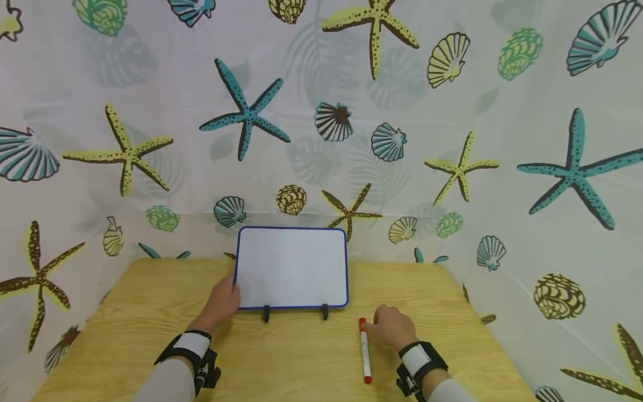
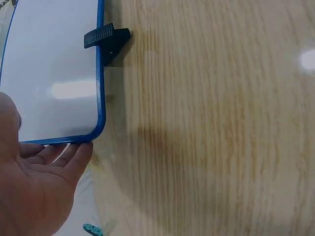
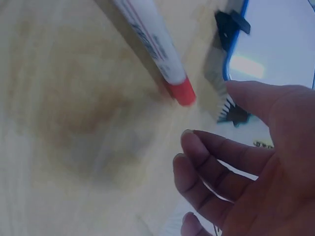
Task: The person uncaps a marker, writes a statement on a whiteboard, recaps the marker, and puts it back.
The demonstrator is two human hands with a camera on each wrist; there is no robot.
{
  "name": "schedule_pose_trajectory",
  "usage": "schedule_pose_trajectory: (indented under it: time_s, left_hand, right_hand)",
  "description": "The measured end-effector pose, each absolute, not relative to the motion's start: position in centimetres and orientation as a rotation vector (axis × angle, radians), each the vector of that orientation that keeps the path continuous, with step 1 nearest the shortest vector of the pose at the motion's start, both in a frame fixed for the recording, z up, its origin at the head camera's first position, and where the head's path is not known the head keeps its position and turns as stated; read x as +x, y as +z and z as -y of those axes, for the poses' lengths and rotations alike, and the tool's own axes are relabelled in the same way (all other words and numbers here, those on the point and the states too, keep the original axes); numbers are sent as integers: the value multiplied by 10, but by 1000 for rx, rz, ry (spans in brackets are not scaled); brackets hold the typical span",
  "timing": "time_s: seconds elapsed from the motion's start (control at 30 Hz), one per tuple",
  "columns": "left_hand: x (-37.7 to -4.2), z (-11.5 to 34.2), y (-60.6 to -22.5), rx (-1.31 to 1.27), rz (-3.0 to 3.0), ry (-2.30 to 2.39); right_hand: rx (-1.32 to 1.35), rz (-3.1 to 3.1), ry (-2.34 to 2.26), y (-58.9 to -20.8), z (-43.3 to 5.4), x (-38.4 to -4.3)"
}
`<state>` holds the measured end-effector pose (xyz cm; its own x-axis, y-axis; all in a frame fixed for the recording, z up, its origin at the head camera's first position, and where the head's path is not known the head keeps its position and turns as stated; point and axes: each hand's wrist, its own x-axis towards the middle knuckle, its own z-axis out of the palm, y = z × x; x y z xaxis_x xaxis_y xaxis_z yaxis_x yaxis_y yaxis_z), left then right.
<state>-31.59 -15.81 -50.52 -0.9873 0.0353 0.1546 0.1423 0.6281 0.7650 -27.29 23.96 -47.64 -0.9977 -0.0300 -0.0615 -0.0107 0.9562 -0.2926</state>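
A small whiteboard (image 1: 291, 268) with a blue frame stands upright at the far part of the table. My left hand (image 1: 225, 298) holds its left edge, with the thumb at the front and the fingers behind the frame in the left wrist view. To the right of the board and nearer to me lies a white marker (image 1: 365, 352) with red ends. Beside its far end is my right hand (image 1: 394, 326). The right wrist view shows that hand's thumb and loosely bent fingers (image 3: 216, 152) apart, with nothing between them and the marker's red end just beyond.
Two black clip feet, a left foot (image 1: 266, 314) and a right foot (image 1: 325, 311), support the board's lower edge. The wooden table (image 1: 291, 357) ends at a white cloth backdrop (image 1: 311, 167) printed with starfish and shells.
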Motion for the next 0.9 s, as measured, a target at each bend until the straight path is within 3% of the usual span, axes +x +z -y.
schedule_pose_trajectory:
  time_s: [0.37, 0.9]
  left_hand:
    - [-315, 163, -527, -120, 2736, -1230]
    - [-321, 173, -533, -144, 2687, -1191]
  right_hand:
    - [134, -2957, -520, -506, -228, -250]
    - [43, -2955, -565, -507, -229, -248]
